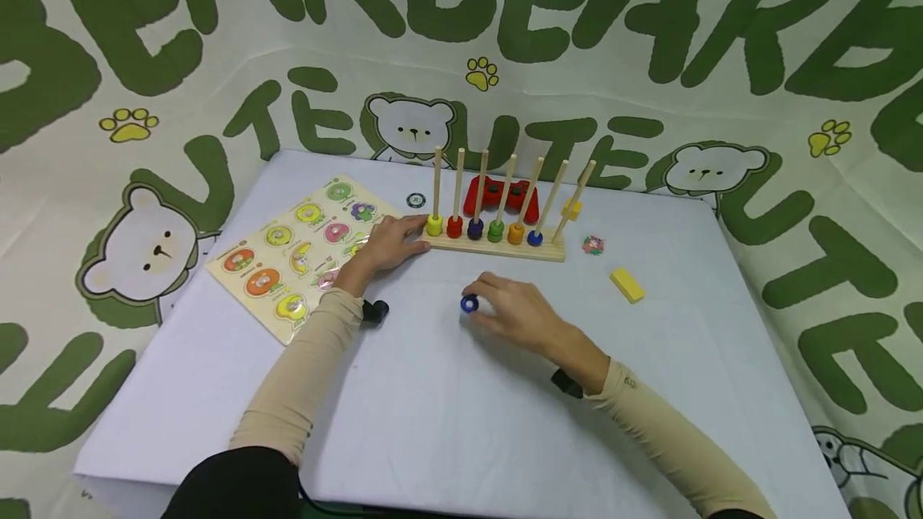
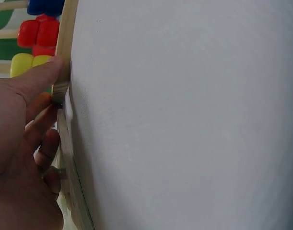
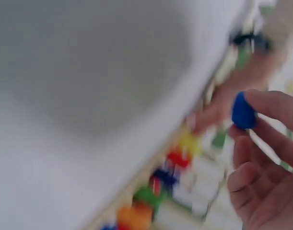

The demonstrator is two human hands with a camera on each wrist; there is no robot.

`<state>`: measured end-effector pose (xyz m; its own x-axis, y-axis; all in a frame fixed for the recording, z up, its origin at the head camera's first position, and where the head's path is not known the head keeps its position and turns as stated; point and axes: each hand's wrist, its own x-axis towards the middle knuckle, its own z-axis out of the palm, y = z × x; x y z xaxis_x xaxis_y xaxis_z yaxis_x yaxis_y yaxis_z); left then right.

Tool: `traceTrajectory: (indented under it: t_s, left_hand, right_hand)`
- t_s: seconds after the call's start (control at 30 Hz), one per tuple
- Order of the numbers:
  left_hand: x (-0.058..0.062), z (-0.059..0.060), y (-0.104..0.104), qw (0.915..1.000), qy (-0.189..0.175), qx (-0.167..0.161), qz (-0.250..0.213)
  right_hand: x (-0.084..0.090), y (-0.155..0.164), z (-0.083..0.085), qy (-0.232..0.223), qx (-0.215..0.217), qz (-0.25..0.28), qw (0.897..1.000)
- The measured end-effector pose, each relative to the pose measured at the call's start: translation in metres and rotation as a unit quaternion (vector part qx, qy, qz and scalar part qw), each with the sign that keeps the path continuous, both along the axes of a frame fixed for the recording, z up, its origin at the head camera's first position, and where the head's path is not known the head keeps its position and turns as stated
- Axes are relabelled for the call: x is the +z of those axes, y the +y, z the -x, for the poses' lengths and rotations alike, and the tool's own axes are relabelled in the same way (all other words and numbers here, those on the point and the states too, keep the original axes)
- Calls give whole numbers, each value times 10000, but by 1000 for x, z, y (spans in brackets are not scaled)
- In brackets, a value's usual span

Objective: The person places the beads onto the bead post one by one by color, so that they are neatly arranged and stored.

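A wooden peg stand [image 1: 461, 243] with a row of upright pegs stands toward the back of the table. From the left, its pegs carry yellow [image 1: 434, 225], red [image 1: 454, 227], dark blue [image 1: 474, 229], green [image 1: 495, 231], orange [image 1: 515, 234] and blue beads [image 1: 534, 239]; the rightmost peg looks bare. My left hand [image 1: 389, 245] grips the stand's left end, thumb by the yellow beads, other fingers round the end in the left wrist view. In front of the stand, my right hand [image 1: 521, 315] pinches a blue bead [image 3: 242, 113] between thumb and fingers, its hole showing in the head view.
A fruit puzzle board [image 1: 248, 304] lies left, partly behind my left arm. Behind the stand are a red game controller [image 1: 497, 192], a round chip [image 1: 416, 200] and a small yellow-orange piece [image 1: 573, 210]. A flower-like piece [image 1: 594, 245] and yellow block [image 1: 627, 285] lie right.
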<state>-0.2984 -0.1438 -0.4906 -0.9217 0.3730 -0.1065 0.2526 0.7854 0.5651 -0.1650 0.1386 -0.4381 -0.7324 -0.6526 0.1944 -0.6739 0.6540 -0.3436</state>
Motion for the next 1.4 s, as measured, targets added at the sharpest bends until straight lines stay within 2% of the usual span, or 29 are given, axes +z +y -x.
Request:
traceTrajectory:
  t_s: [0.07, 0.13, 0.23, 0.33, 0.43, 0.57, 0.77, 1.2, 1.4]
  left_hand:
    - [1, 0, 1, 10000, 19, 18, 1]
    - [2, 0, 0, 10000, 29, 29, -12]
    - [4, 0, -1, 10000, 21, 10, 4]
    - [4, 1, -2, 10000, 12, 13, 12]
    - [2, 1, -2, 10000, 11, 45, -1]
    - [-1, 1, 1, 10000, 47, 2, -45]
    - [-3, 1, 3, 9999, 119, -44, 7]
    - [-3, -1, 4, 9999, 105, -41, 12]
    - [-2, 0, 3, 9999, 99, -75, -28]
  right_hand:
    - [17, 17, 14, 252, -333, 385, 9984]
    - [36, 34, 28, 595, -735, 792, 9924]
    - [61, 58, 48, 1217, -1330, 1372, 9740]
    - [80, 73, 65, 1643, -1753, 1718, 9554]
    - [90, 80, 80, 1819, -1915, 1780, 9479]
    - [91, 85, 93, 1930, -2057, 1805, 9423]
    - [87, 88, 95, 1928, -2238, 1965, 9349]
    - [81, 90, 97, 1594, -2564, 1763, 9369]
    - [78, 91, 94, 1483, -2578, 1682, 9398]
